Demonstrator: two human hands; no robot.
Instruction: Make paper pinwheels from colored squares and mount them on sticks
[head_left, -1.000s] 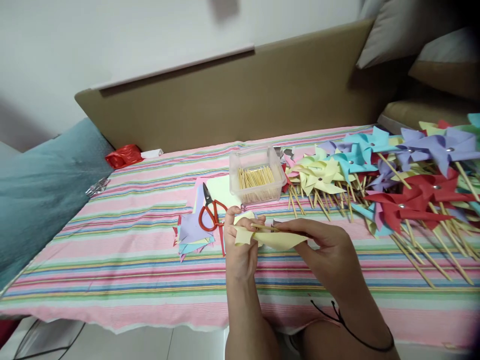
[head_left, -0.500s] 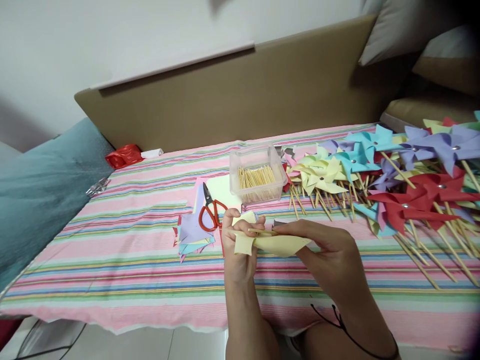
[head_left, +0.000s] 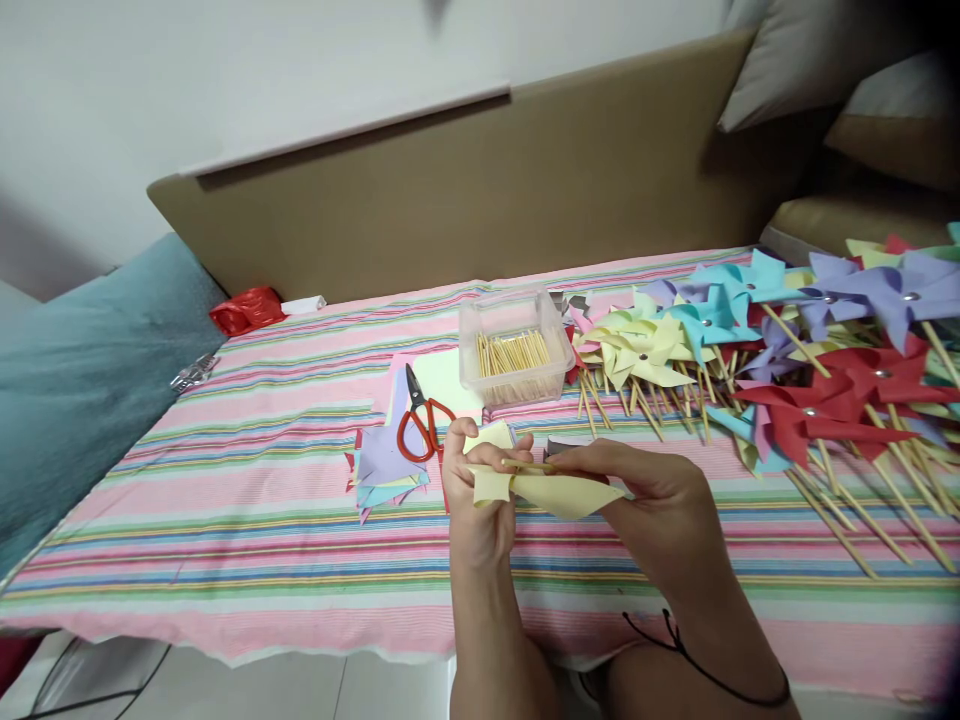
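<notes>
Striped cloth (head_left: 300,560) lies under heaped pinwheels (head_left: 806,412) at right and a tub (head_left: 553,384) near the middle. Above the cloth, the right hand (head_left: 667,505) pinches yellow paper (head_left: 566,496) together with a stick (head_left: 525,465); the left hand (head_left: 480,515) holds the paper's other end, so it sits between both hands.

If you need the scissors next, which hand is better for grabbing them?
Probably the left hand: it looks much nearer the scissors, while the right hand is farther off and pinches the stick.
</notes>
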